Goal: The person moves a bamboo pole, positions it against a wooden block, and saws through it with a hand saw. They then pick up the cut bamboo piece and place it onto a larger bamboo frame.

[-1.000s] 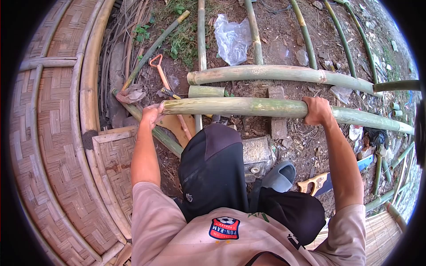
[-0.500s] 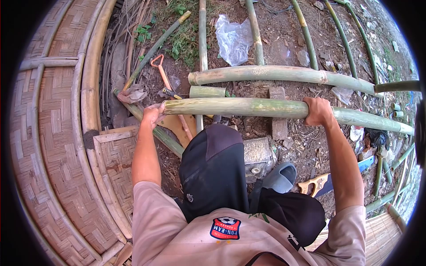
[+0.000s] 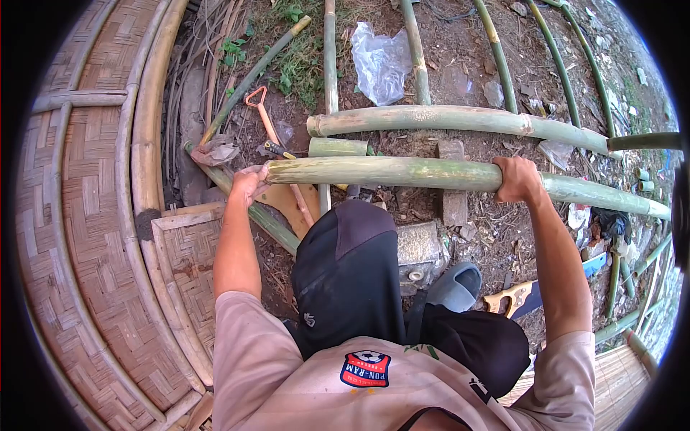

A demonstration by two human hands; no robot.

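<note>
A thick green bamboo pole lies crosswise in front of my knees. At its left end my left hand is closed on the cut edge, with some fingers hidden behind it. Farther right, my right hand wraps over the top of the same pole. Beneath the pole is a brick-like block. Just beyond it sits a short bamboo piece, and past that a second thick bamboo pole runs roughly parallel, with thinner bamboo poles reaching away from it.
A handsaw lies on the ground by my right forearm. An orange-handled tool and a dark-and-yellow-handled tool lie near the left end. Woven bamboo panels stand along the left. A plastic bag lies beyond the poles.
The view has shifted very slightly. Both hands keep their hold on the bamboo pole, which stays in nearly the same place.
</note>
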